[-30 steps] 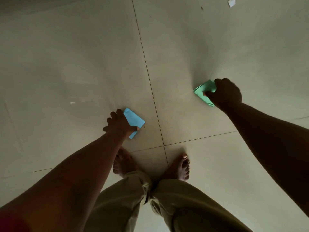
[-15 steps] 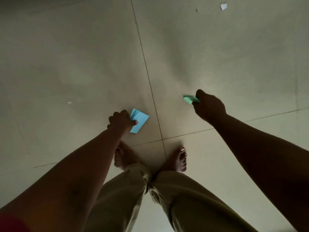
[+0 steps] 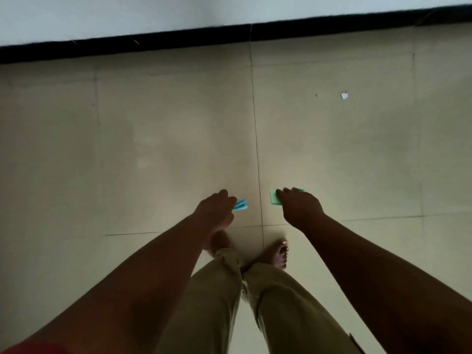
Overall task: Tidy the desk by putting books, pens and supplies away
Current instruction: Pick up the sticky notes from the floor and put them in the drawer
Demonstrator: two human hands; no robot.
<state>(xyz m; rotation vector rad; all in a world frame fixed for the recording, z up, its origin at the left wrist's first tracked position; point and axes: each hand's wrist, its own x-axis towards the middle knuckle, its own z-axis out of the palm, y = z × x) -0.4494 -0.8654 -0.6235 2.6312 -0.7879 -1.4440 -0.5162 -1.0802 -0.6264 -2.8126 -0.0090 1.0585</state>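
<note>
My left hand (image 3: 217,210) is closed around a small blue paper pad (image 3: 241,205), seen edge-on and sticking out to the right of my fingers. My right hand (image 3: 298,208) grips a small green paper pad (image 3: 274,199); only its left part and a thin top edge show past my fingers. Both hands hang above the tiled floor, a short gap apart, in front of my bare feet. No desk is in view.
A pale tiled floor (image 3: 153,149) fills the view. A dark skirting strip (image 3: 229,34) and a white wall run along the top. A small white paper scrap (image 3: 344,95) lies on the floor at the far right. My bare feet (image 3: 279,254) stand below the hands.
The view has risen, and the wall and skirting have come into sight. Both hands have drawn closer together while holding their pads. The blue pad has turned edge-on.
</note>
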